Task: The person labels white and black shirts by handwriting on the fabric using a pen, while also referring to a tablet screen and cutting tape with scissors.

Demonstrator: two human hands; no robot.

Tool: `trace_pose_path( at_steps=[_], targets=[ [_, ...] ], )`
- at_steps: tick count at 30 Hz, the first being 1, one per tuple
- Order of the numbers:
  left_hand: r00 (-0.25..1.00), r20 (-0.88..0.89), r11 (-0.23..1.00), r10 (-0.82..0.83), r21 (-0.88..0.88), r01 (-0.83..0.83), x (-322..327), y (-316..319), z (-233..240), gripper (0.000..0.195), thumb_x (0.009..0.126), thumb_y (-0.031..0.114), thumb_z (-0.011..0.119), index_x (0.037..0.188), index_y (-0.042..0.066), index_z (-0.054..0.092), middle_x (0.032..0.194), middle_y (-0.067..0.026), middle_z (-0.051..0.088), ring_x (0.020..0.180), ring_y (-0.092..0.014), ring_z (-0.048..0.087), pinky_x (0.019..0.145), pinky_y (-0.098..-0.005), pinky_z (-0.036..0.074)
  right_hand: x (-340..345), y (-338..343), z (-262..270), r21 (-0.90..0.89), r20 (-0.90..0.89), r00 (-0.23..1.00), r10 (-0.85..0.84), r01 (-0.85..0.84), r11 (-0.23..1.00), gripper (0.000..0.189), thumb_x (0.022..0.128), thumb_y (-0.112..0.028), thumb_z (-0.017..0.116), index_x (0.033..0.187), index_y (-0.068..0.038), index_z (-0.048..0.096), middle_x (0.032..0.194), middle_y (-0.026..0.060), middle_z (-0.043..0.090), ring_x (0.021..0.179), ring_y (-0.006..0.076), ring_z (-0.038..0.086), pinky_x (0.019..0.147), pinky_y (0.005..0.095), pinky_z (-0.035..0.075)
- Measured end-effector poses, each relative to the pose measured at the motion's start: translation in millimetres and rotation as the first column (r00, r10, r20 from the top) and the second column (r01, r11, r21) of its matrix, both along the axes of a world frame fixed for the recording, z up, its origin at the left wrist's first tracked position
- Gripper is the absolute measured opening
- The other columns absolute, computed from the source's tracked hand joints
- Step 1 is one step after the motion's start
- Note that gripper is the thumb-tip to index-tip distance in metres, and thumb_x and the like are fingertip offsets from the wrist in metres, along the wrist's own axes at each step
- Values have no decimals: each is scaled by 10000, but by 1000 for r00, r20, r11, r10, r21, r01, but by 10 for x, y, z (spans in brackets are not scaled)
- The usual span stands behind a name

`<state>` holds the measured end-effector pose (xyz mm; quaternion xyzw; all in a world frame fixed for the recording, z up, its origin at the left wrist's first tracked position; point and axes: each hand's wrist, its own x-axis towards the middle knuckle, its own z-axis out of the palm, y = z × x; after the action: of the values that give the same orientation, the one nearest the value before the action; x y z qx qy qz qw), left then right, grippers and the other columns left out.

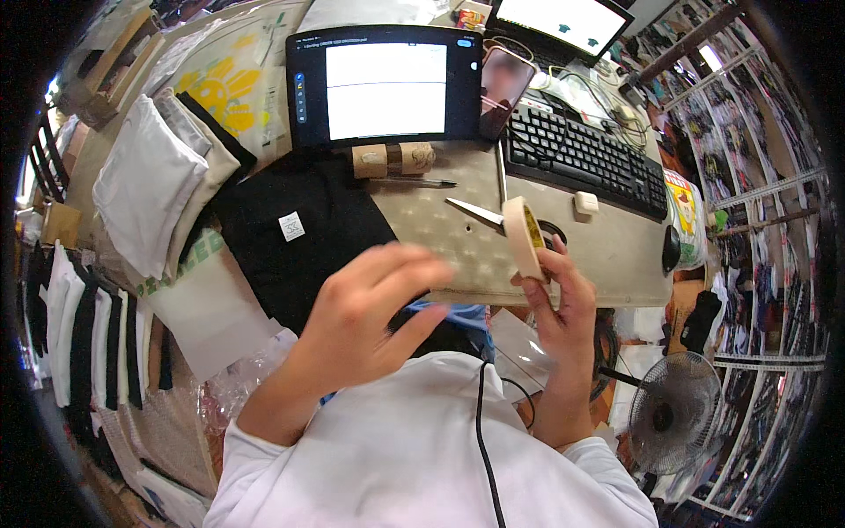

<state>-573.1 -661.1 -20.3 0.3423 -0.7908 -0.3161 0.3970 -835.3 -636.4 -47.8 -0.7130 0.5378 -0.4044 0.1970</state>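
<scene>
My right hand grips a roll of masking tape by its lower edge, above the front edge of the table. Behind the roll lie scissors, their blade pointing left and their dark handles partly hidden. My left hand, somewhat blurred, hovers near the right edge of a black folded garment, fingers spread from the thumb; no object shows in it. A small white size label lies on the black cloth. Farther back are a pen and a brown paper-like roll with a dark band.
A tablet stands at the back beside a phone. To the right are a keyboard, a white earbud case and a mouse. Folded garments lie at left. A fan stands at lower right; a cable crosses my shirt.
</scene>
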Motion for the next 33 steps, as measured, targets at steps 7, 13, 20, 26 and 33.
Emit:
trace_pose_path(
  at_steps=[7, 13, 20, 26, 33],
  targets=[
    [995, -73, 992, 67, -106, -75, -548, -240, -61, 508, 745, 319, 823, 1117, 27, 640, 1170, -197, 630, 1085, -369, 623, 935, -411, 496, 113, 96, 55, -72, -39, 994, 101, -103, 992, 328, 765, 18, 711, 1082, -14, 632, 852, 99, 673, 798, 247, 669, 1046, 489, 416],
    [978, -159, 971, -135, 173, 163, -233, -304, -363, 602, 706, 431, 846, 1104, 48, 608, 1192, -135, 638, 1116, -219, 611, 988, -361, 453, 139, 77, 154, -235, 29, 975, 218, -206, 950, 395, 742, 13, 722, 1126, -22, 636, 1067, 131, 669, 1130, 319, 610, 1034, 468, 430],
    [857, -507, 796, -91, 481, 368, -152, -279, -478, 452, 836, 371, 774, 1114, 63, 592, 1067, -72, 646, 971, -143, 616, 887, -303, 492, -30, -89, -77, -47, 550, 800, 239, -256, 966, 557, 822, -43, 720, 1335, -13, 504, 1399, 181, 494, 1341, 262, 443, 1143, 379, 298],
    [926, -302, 921, 227, 377, -103, -213, -196, -471, 374, 843, 186, 731, 1116, 65, 508, 1038, -77, 630, 948, -152, 600, 847, -292, 473, 8, -70, -74, -67, 212, 955, 205, -195, 978, 383, 752, -9, 753, 1123, -62, 673, 1060, 126, 670, 965, 246, 652, 842, 361, 515],
    [993, -92, 976, 72, 210, -52, -300, -1, -266, 245, 844, 77, 682, 1024, 29, 523, 833, -100, 645, 754, -176, 645, 683, -308, 504, 208, 55, -34, -136, -29, 984, 177, -180, 974, 402, 682, -21, 794, 1069, -81, 703, 874, 99, 643, 783, 272, 642, 675, 362, 530]
  ],
)
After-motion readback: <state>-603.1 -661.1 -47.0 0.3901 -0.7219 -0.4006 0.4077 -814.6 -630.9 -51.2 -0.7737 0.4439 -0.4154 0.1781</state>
